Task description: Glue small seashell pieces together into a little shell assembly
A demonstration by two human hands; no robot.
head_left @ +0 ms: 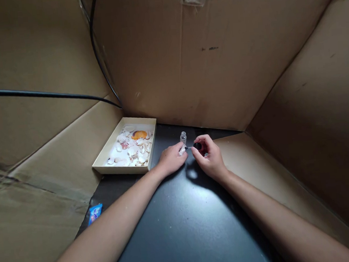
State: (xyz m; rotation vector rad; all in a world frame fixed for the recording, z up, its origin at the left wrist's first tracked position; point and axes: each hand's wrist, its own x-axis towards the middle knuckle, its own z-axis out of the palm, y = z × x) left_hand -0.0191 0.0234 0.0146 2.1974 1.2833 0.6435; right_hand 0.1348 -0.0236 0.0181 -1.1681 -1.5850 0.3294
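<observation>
My left hand is closed around a small clear bottle, tilted with its mouth towards the right. My right hand pinches a round black cap close to that mouth. Something thin and pale spans the gap between bottle and fingers, too small to make out. Just behind my left fingers stands a second small clear glass bottle, upright and uncapped. Both hands are low over the dark table.
Left of my hands, a shallow cream box holds several seashells, one of them orange. A blue packet lies by the left edge. Cardboard walls surround the table, and a black cable crosses at left.
</observation>
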